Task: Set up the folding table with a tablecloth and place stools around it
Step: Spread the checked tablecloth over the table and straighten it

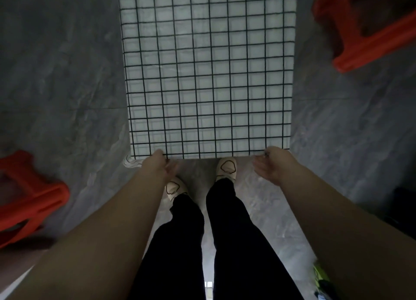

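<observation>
A white tablecloth with a black grid pattern (207, 74) lies spread flat over the folding table, which it hides entirely. My left hand (158, 165) pinches the cloth's near left corner. My right hand (273, 164) sits at the near right corner, fingers curled at the cloth's edge. One red plastic stool (364, 27) stands at the far right of the table. Another red stool (29, 198) stands on the floor at the near left.
Grey marbled floor tiles (63, 74) surround the table on both sides. My legs in black trousers and pale shoes (226, 168) stand just before the table's near edge. A dark object (403, 205) and something yellow-green (320, 275) lie at the lower right.
</observation>
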### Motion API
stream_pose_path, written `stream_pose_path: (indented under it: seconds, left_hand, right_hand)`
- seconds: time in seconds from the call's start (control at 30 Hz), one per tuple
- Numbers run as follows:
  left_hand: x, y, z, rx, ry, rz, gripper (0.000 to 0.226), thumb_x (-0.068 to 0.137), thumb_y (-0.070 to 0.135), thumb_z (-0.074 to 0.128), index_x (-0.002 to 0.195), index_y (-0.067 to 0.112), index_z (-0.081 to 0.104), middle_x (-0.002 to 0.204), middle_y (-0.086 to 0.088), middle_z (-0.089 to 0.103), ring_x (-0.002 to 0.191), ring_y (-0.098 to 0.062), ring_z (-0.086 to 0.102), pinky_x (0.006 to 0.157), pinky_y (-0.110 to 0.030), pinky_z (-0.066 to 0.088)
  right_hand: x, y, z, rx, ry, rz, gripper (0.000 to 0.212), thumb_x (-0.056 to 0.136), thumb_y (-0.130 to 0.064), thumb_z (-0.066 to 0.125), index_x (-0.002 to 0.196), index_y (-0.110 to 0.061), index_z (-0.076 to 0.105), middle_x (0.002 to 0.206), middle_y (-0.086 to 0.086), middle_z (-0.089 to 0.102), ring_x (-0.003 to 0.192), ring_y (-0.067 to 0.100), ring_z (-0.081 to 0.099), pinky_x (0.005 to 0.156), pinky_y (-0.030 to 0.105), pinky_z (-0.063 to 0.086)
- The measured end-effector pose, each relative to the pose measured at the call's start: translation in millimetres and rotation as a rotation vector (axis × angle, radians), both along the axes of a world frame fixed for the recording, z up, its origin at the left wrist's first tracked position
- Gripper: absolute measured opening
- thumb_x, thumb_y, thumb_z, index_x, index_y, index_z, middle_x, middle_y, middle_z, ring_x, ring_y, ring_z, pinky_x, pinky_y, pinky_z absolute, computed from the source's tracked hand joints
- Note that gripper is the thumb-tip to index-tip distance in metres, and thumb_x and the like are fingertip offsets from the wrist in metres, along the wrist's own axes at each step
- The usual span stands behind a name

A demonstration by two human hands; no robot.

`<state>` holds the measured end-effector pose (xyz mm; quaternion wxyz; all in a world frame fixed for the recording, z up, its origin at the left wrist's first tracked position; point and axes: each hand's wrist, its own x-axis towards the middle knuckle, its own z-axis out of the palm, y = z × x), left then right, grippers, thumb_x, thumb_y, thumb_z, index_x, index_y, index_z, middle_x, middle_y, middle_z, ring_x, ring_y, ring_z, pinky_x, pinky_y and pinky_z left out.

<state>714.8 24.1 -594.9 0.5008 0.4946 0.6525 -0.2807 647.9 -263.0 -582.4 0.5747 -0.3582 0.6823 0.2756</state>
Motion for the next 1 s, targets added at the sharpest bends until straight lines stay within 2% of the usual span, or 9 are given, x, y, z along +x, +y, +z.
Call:
stream_pose_path:
  seconds: [0.1,0.17,0.27,0.37,0.47,0.7,0.87,0.93,1.0]
  left_hand:
    - [3.1,15.6,15.3,0.295,0.050,-0.409,0.050,0.092,0.031,0.057,0.135,0.006,0.052,0.134,-0.014,0.058,0.116,-0.034,0.061,0.090,-0.042,0.055]
    - [11.5,25.9,22.0,0.519,-0.075,-0.559,0.059,0.085,0.029,0.065,0.137,0.005,0.049,0.135,-0.017,0.055,0.119,-0.036,0.057,0.094,-0.038,0.047]
    - [30.1,34.6,25.0,0.555,-0.256,-0.790,0.059,0.083,0.021,0.066,0.138,0.007,0.049,0.134,-0.018,0.056,0.121,-0.036,0.055,0.102,-0.039,0.043]
    - [55.1,40.0,17.4,0.483,-0.386,-0.920,0.066,0.085,0.020,0.064,0.146,0.009,0.040,0.142,-0.017,0.050,0.129,-0.033,0.049,0.110,-0.040,0.036]
    - [82.2,41.3,5.3,0.441,-0.345,-0.947,0.066,0.094,0.018,0.063,0.151,0.007,0.033,0.152,-0.016,0.041,0.138,-0.034,0.041,0.108,-0.034,0.032]
    - [104.6,55.2,-14.4,0.445,-0.297,-0.976,0.057,0.092,0.042,0.067,0.137,0.010,0.051,0.132,-0.017,0.060,0.117,-0.036,0.058,0.096,-0.044,0.046]
    - [119.6,68.8,-14.4,0.284,-0.291,-0.972,0.034,0.090,0.028,0.072,0.115,0.006,0.065,0.107,-0.010,0.068,0.089,-0.020,0.063,0.070,-0.028,0.045]
    - [137.8,62.5,-6.4,0.240,-0.239,-0.989,0.038,0.092,0.022,0.070,0.122,0.002,0.061,0.114,-0.014,0.065,0.094,-0.023,0.061,0.075,-0.032,0.046]
    - [159.5,56.1,0.6,0.279,-0.230,-1.016,0.061,0.091,0.024,0.070,0.142,0.001,0.045,0.139,-0.021,0.053,0.120,-0.035,0.055,0.098,-0.041,0.046]
  right_hand:
    - [0.7,-26.4,13.0,-0.153,0.046,0.542,0.018,0.095,-0.022,0.048,0.082,-0.011,0.053,0.084,0.014,0.062,0.061,0.024,0.061,0.055,0.024,0.047]
    - [2.2,-43.8,15.2,-0.427,-0.047,0.766,0.014,0.092,-0.020,0.049,0.090,-0.010,0.057,0.094,0.015,0.064,0.081,0.030,0.062,0.068,0.030,0.046]
    - [12.4,-54.0,18.2,-0.624,-0.267,0.774,0.036,0.086,-0.018,0.051,0.121,-0.009,0.055,0.121,0.015,0.059,0.107,0.033,0.058,0.093,0.039,0.048]
    - [26.0,-57.0,0.2,-0.568,-0.345,0.773,0.069,0.091,-0.022,0.057,0.153,-0.010,0.028,0.155,0.011,0.034,0.139,0.028,0.037,0.118,0.044,0.030]
    - [38.2,-56.0,-21.0,-0.545,-0.375,0.680,0.075,0.085,-0.035,0.058,0.152,-0.022,0.028,0.153,0.006,0.040,0.137,0.025,0.042,0.116,0.048,0.034]
    - [50.0,-50.4,-37.5,-0.607,-0.307,0.635,0.069,0.083,-0.034,0.052,0.149,-0.026,0.031,0.146,0.007,0.049,0.125,0.029,0.052,0.108,0.049,0.043]
    - [68.1,-54.6,-33.1,-0.554,-0.175,0.705,0.059,0.082,-0.016,0.058,0.138,-0.008,0.041,0.110,0.014,0.060,0.087,0.030,0.061,0.074,0.034,0.049]
    - [84.3,-60.0,-28.5,-0.544,-0.134,0.743,0.067,0.070,-0.020,0.060,0.132,0.000,0.046,0.110,0.018,0.062,0.096,0.039,0.063,0.075,0.036,0.051]
    - [105.4,-63.8,-20.7,-0.635,-0.112,0.781,0.085,0.067,-0.022,0.060,0.146,-0.002,0.034,0.133,0.022,0.053,0.114,0.041,0.057,0.091,0.043,0.052]
